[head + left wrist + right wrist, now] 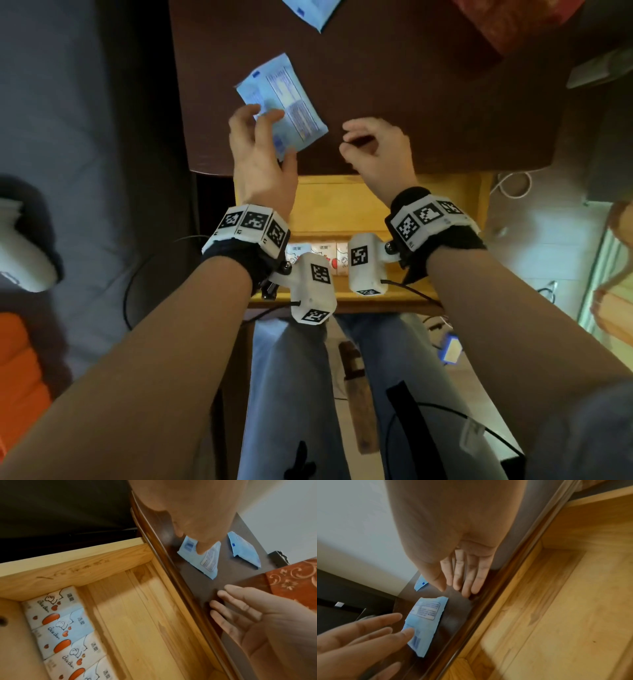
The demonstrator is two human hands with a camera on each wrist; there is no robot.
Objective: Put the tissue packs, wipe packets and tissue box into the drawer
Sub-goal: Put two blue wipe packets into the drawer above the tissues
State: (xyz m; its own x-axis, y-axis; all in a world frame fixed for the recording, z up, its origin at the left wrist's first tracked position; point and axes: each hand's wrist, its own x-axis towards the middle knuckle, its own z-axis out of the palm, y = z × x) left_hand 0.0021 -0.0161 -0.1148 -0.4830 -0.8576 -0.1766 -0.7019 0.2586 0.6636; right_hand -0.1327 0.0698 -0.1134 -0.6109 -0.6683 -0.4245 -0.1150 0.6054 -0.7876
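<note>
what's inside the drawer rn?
The drawer holds a row of tissue packs along its front wall; the rest shows bare wood. The row's far end runs out of frame.

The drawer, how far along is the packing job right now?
Done: a row of tissue packs already lies in the open drawer. In hand: the left hand reaches over the near wipe packet on the dark tabletop, no grip closed yet; the right hand holds nothing. Left: that packet, the far wipe packet and the red tissue box.
</note>
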